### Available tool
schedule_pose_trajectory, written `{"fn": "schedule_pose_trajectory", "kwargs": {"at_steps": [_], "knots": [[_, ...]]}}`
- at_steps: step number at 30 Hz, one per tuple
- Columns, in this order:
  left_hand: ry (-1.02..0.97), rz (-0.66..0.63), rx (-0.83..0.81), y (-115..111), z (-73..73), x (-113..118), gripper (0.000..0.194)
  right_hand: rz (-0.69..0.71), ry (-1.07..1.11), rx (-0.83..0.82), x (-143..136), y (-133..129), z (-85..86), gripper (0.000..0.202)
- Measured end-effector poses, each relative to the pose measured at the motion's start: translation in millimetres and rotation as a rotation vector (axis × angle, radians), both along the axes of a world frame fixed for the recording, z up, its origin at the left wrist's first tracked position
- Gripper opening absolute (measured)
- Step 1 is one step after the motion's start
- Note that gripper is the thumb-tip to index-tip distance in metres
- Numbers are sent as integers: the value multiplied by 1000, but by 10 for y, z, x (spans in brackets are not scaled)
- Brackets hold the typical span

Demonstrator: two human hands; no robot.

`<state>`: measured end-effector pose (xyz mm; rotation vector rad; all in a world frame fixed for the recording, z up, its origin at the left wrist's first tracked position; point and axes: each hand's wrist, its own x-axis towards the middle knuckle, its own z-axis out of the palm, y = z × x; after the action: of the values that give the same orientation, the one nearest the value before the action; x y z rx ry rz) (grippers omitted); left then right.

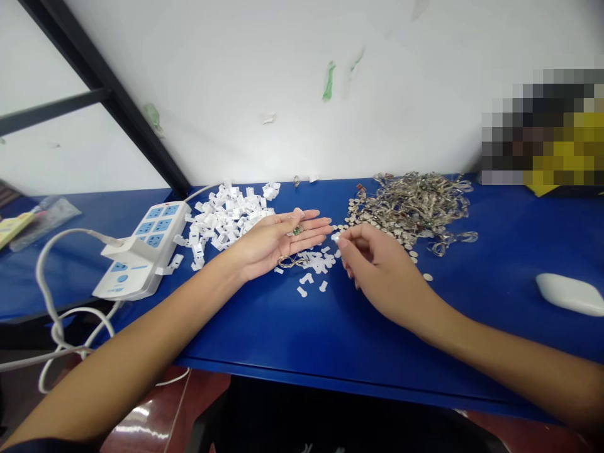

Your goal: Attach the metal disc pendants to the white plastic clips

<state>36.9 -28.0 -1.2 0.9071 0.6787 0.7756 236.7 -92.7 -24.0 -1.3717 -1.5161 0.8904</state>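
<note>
My left hand (278, 242) lies palm up with its fingers stretched out, and a small greenish part (297, 231) rests against the fingers near the thumb. Thin wire loops (289, 261) hang below that palm. To its right, my right hand (372, 258) pinches a small white piece (336, 238) between thumb and index finger. Small flat white tabs (318, 261) are scattered between and below the hands. A heap of white plastic pieces (231, 214) sits behind my left wrist. Round metal discs (406, 238) and a pile of tangled wired parts (419, 201) lie beyond my right hand.
A white power strip (160, 233) with a plugged-in adapter (129, 250) and looping white cable (42, 270) is at the left. The blue table (292, 340) meets a pale wall (302, 94). A white rounded object (569, 294) rests at the right. A person appears pixelated at upper right.
</note>
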Motion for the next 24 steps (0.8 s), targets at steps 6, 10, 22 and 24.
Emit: {"fn": "schedule_pose_trajectory", "kwargs": {"at_steps": [6, 10, 22, 24], "knots": [[-30, -37, 2, -4, 21, 17, 26, -76, -8, 126, 71, 112, 10, 18], [-21, -37, -7, 21, 66, 109, 23, -72, 61, 225, 56, 112, 37, 15], [47, 97, -35, 159, 153, 742, 23, -17, 204, 107, 119, 253, 75, 15], [87, 153, -57, 162, 173, 818, 23, -3, 200, 102, 96, 236, 53, 15]]}}
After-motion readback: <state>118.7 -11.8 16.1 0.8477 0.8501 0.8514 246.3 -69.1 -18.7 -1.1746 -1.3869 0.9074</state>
